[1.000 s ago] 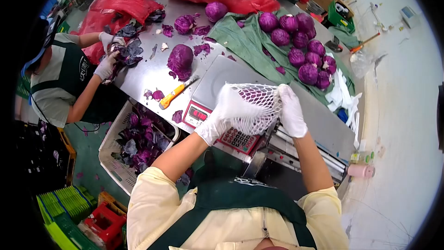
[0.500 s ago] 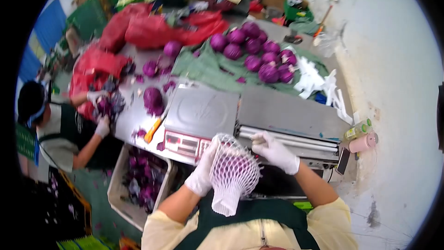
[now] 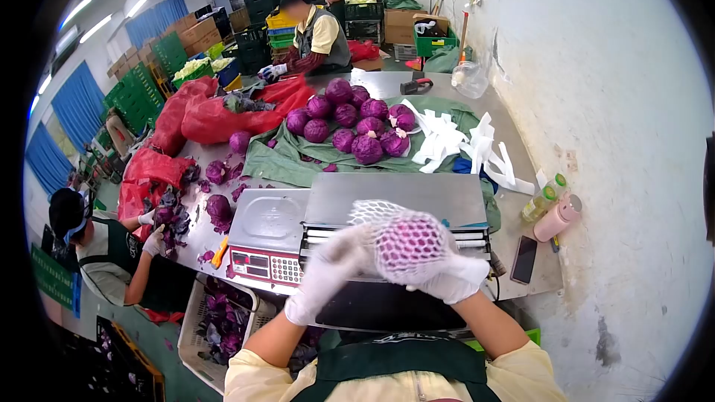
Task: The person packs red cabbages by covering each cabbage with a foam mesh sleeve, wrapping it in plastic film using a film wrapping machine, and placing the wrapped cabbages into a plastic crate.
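A red cabbage (image 3: 408, 247) in a white foam net sleeve is held between my two gloved hands, above the front of the wrapping machine (image 3: 395, 197). My left hand (image 3: 331, 272) curls around its left side, fingers partly hidden by blur and the sleeve. My right hand (image 3: 453, 272) grips it from the right and underneath. A loose part of the sleeve (image 3: 372, 211) sticks out at upper left. Close by on the left is a scale (image 3: 264, 234) with a red keypad panel.
Several red cabbages (image 3: 367, 147) lie on green cloth (image 3: 272, 160), beside white foam sleeves (image 3: 439, 141). Right are a pink bottle (image 3: 557, 217) and a phone (image 3: 523, 259). A crate (image 3: 195, 327) holds trimmed leaves. One co-worker (image 3: 112, 253) handles cabbage at left; another (image 3: 316, 37) stands behind.
My right hand, apart from the netted cabbage before, now holds it. The cabbage has moved up and away from my body, and its sleeve has turned. The head view has tilted up.
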The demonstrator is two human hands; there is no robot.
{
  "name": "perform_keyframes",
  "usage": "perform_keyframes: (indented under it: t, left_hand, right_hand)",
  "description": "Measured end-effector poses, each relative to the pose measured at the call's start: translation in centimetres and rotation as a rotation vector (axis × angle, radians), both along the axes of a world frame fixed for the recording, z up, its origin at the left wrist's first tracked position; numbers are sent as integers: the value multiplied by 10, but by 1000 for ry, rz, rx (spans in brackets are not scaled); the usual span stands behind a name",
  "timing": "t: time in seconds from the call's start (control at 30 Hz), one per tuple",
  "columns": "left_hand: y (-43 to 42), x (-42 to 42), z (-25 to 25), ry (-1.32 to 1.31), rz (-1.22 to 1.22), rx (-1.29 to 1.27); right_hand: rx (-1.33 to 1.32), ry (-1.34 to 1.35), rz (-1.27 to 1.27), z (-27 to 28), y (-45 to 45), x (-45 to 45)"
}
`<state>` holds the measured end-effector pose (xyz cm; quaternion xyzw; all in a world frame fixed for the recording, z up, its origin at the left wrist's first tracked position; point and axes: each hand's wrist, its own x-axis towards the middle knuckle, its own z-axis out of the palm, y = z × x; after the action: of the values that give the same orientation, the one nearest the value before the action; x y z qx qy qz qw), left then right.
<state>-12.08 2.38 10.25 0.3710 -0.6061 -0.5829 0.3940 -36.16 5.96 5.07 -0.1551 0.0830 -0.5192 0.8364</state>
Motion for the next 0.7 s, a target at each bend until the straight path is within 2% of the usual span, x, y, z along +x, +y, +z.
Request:
perform_keyframes:
  t: [0.03, 0.07, 0.1, 0.13, 0.2, 0.23, 0.27, 0.3, 0.37, 0.4, 0.43, 0.5, 0.57, 0.63, 0.7]
  left_hand:
    - [-18, 7, -9, 74, 71, 19]
    - [-31, 12, -18, 121, 249, -16]
    - [-37, 11, -19, 169, 427, -55]
    - [-38, 8, -21, 167, 428, -61]
    - [-32, -5, -17, 216, 560, -313]
    - [-23, -15, -14, 240, 391, -269]
    - [-25, -29, -9, 216, 290, -209]
    - [-32, -43, -4, 196, 188, -151]
    - [-66, -68, -8, 216, 178, -78]
    - [-92, -78, -27, 281, 118, -122]
    - [-113, -84, -38, 278, 81, -96]
    - [-164, -96, -100, 251, 141, 68]
    - [-177, -102, -111, 282, 103, 106]
    - [-190, -106, -134, 55, 201, 0]
    - [-192, -96, -108, 180, 39, 180]
  right_hand:
    - [85, -146, 65, -1, -7, -7]
    - [-72, 271, -129, 10, -4, -11]
    - [-95, 298, -189, 16, -10, -19]
    - [-92, 223, -198, 22, -19, -22]
    - [-108, 173, -219, 24, -44, -26]
    - [-152, 377, -308, 11, -60, -28]
    - [-365, 628, -474, 21, -63, -19]
    - [-87, 413, -618, 16, -90, -6]
    - [-144, 584, -624, 15, -99, 1]
    - [-303, 816, -676, -9, -117, 0]
    - [-334, 890, -652, -15, -124, 7]
    - [-360, 1347, -693, -24, -138, 13]
    - [-271, 1333, -678, -48, -156, 9]
    - [-293, 1457, -608, -69, -173, -6]
    - [-290, 1542, -516, -62, -178, -19]
